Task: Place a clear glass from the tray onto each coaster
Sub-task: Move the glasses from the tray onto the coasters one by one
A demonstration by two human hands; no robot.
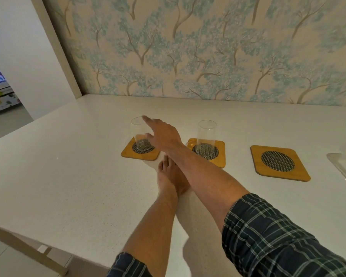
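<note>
Three square wooden coasters with round mesh centres lie in a row on the white counter. A clear glass stands on the left coaster, and a second clear glass stands on the middle coaster. The right coaster is bare. My right hand reaches across to the left glass with its fingers spread, the fingertips by the glass's right side and rim, not wrapped around it. My left hand rests flat on the counter in front of the left coaster, partly hidden under my right forearm.
A corner of the pale tray shows at the right edge, with something clear and blurred above it. A tree-patterned wall runs behind the counter. The counter's left edge drops to the floor.
</note>
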